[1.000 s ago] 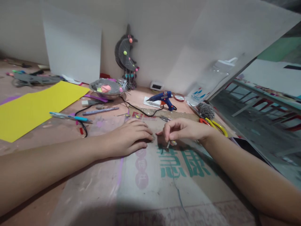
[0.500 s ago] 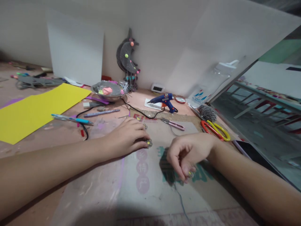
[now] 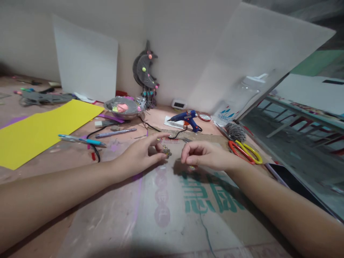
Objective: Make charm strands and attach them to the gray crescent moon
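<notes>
My left hand (image 3: 141, 154) reaches across the sheet at the middle of the table, its index finger stretched out. Its thumb and a curled finger close around a cluster of small shiny grey-and-yellow pieces (image 3: 167, 152), too small to name. To the right, my right hand (image 3: 202, 156) hovers over the sheet with its fingers bent together. A small shiny yellow piece (image 3: 191, 167) shows under its fingertips; the grip itself is partly hidden. A thin grey thread (image 3: 206, 233) lies on the printed sheet (image 3: 177, 200) below.
Behind the hands are a blue glue gun (image 3: 188, 117), a bowl of pompoms (image 3: 110, 104) and a grey moon ornament (image 3: 143, 70). Red-and-yellow scissors (image 3: 251, 152), grey yarn (image 3: 235, 132), a bottle (image 3: 233, 100) and a phone (image 3: 295, 182) stand right. Pens (image 3: 80, 139) and yellow paper (image 3: 43, 125) lie left.
My right hand has moved up and left, toward the left hand, with the small yellow piece. My left hand has lifted its index finger and gathered its thumb around the small pieces.
</notes>
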Motion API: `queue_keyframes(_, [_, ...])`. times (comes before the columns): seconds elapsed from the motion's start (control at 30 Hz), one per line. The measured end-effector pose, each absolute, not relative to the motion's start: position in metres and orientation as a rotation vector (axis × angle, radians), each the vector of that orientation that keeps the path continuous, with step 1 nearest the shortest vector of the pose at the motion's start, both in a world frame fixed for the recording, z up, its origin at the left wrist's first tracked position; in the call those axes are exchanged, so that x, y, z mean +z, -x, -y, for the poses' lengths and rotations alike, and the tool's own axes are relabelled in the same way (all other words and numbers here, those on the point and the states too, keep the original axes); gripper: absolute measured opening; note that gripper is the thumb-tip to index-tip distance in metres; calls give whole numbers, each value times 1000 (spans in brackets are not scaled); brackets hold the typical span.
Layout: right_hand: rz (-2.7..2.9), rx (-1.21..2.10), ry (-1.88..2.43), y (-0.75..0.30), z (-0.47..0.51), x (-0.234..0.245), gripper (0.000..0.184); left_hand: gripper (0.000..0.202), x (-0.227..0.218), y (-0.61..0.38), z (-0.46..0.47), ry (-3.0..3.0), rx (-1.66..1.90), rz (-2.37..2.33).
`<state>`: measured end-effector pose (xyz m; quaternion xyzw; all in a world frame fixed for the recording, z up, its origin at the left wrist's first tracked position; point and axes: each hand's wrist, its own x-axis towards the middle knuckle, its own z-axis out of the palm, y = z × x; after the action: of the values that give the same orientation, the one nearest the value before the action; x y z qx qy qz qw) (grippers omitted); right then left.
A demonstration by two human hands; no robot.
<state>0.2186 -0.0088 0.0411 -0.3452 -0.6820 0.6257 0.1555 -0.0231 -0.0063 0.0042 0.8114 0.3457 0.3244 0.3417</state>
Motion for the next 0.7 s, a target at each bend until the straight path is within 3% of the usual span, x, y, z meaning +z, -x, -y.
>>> queue_keyframes(0.17, [2133,1516,1098,-203,17,33,20,55,5,23,7,-2131,859,-913])
queue_keyframes(0.33, [2398,619,1234,-194,24,27,15,52,4,23,8,-2195,920,-904])
queue_keyframes(0.4, [2360,443,1188,-192,26,25,15,52,3,23,9,-2230,945,-879])
queue_keyframes(0.7, [2215,453,1047,-183,30,18,11,48,3,24,12,-2280,942,-846])
